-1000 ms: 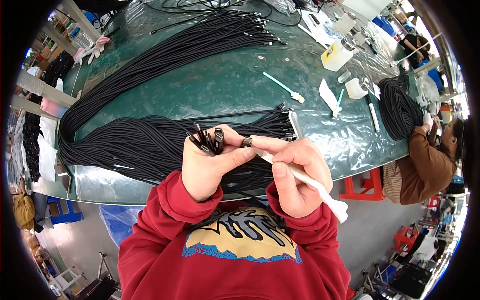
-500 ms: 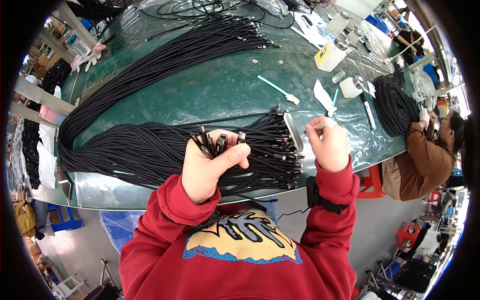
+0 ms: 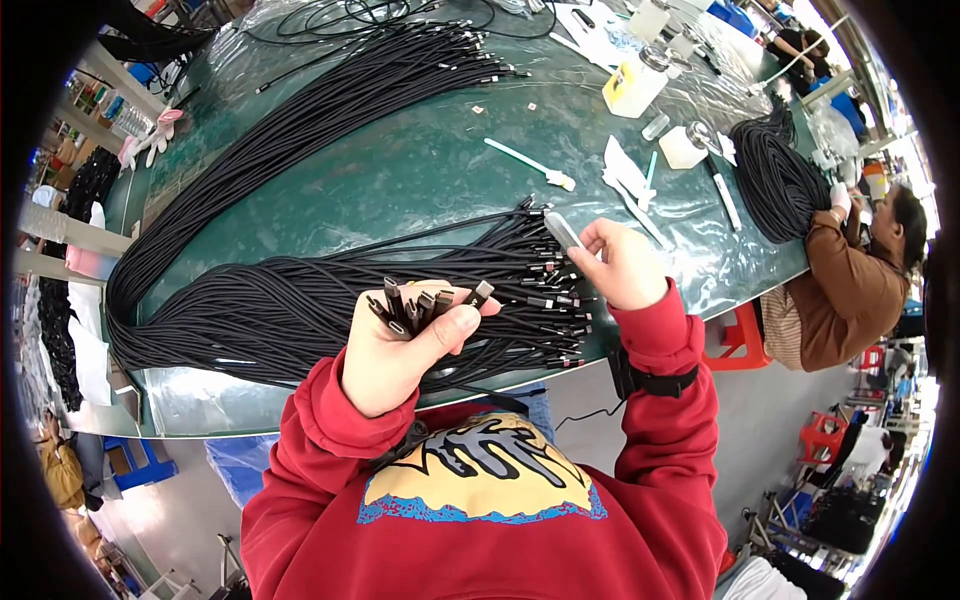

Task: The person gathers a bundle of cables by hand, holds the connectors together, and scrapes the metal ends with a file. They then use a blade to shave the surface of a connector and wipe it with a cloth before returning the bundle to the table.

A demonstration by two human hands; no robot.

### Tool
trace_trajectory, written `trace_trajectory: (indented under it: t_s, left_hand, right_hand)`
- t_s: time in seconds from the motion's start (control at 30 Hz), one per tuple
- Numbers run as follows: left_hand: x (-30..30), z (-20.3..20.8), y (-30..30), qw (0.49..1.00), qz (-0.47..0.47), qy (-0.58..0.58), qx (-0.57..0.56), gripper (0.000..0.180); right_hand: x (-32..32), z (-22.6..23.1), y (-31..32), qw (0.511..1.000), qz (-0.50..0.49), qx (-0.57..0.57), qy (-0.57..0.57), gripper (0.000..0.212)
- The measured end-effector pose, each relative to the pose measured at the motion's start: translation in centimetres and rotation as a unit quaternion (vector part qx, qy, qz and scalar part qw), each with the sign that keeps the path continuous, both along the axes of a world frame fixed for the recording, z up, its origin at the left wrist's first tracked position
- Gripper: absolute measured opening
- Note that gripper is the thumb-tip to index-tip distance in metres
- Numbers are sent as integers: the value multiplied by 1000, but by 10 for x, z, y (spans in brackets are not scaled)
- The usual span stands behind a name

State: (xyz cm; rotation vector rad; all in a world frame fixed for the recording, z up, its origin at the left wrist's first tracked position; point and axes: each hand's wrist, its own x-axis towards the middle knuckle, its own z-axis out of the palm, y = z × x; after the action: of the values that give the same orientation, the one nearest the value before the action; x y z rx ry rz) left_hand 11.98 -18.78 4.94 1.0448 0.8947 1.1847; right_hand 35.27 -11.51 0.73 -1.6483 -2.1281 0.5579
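My left hand [image 3: 395, 355] is closed round several black cable ends with metal plugs [image 3: 425, 302] that point up out of the fist. One plug [image 3: 482, 292] stands apart, at the thumb and forefinger. My right hand [image 3: 628, 265] is at the right end of the near cable bundle [image 3: 290, 310], its thumb and fingers closed on a flat grey strip [image 3: 562, 230]. The strip's lower end is hidden by the fingers. Below both hands, the bundle's loose plug ends [image 3: 560, 300] spread out on the green table.
The long bundle bends back at the left to a far row of plugs [image 3: 480, 65]. Beyond my right hand lie a green-handled stick [image 3: 525, 162], white paper [image 3: 620, 165], two bottles [image 3: 635, 85] and a white pen [image 3: 725, 200]. At right a person [image 3: 850, 275] handles coiled cables [image 3: 775, 185].
My right hand has moved left and up onto the grey strip, which now lies at a different slant. My left hand keeps its cables, and the whole view has shifted slightly.
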Motion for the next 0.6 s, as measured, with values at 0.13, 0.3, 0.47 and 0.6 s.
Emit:
trace_trajectory:
  t_s: [0.13,0.3,0.47,0.6]
  left_hand:
    - [2,4,-1,1000,-1,17,0,14]
    - [3,6,0,999,-10,35,-29,15]
    - [0,1,0,995,-12,79,66,11]
    - [0,2,0,985,-28,152,78,10]
  right_hand:
    - [-4,19,-8,993,1,-44,106,22]
    - [-39,61,-50,875,88,-122,460,24]
    - [-49,63,-56,909,195,-59,362,25]
    - [-57,62,-54,929,178,-34,324,25]
